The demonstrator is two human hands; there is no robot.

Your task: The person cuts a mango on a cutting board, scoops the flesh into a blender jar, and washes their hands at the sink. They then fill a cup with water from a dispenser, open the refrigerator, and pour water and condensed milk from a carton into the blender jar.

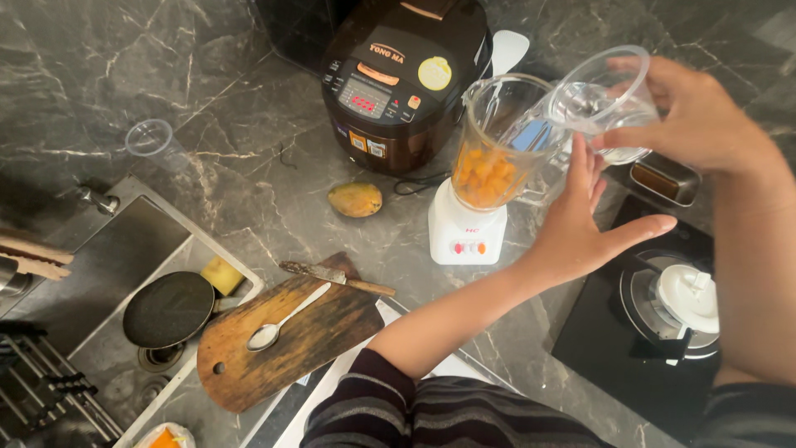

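A clear blender jar with orange fruit chunks in its bottom sits on a white blender base. My right hand grips a clear plastic cup tipped on its side over the jar's rim, with clear liquid inside. My left hand is flat against the right side of the jar, fingers spread.
A black rice cooker stands behind the blender, a whole mango beside it. A wooden board carries a spoon and a knife. The sink holds a dark pan. A stove burner lies at the right. An empty cup stands far left.
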